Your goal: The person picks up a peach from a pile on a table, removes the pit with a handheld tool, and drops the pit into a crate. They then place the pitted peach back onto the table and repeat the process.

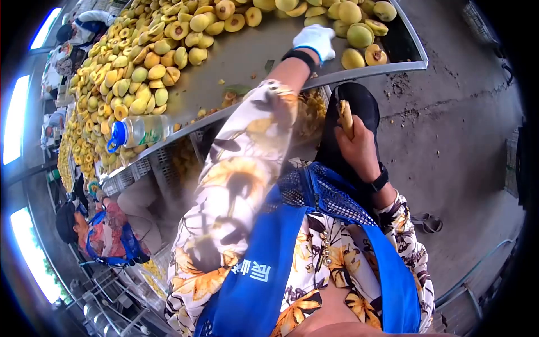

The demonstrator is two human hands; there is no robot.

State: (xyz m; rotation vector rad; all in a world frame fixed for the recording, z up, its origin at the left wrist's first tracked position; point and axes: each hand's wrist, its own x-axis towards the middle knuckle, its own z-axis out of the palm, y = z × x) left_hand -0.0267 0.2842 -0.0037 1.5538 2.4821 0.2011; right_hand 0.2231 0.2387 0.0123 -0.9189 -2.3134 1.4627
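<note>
My left hand (314,44), in a white glove, reaches over the metal tray table (241,64), just left of a group of yellow fruit (360,35). Its fingers are turned away and blurred, so whether they hold anything is hidden. Bare and closed, my right hand (360,150) grips a small tool by its wooden handle (347,119) above my dark-clad leg; a thin dark part points up from it. Halved and whole yellow fruit (140,73) lie heaped along the table's left and far side. Some halves show brown centres.
A bottle with a blue cap (147,131) lies on its side at the table's near edge. A person in a dark cap (106,233) sits at the lower left. Another person (84,31) is at the upper left. Sandals (428,223) lie on the floor at right.
</note>
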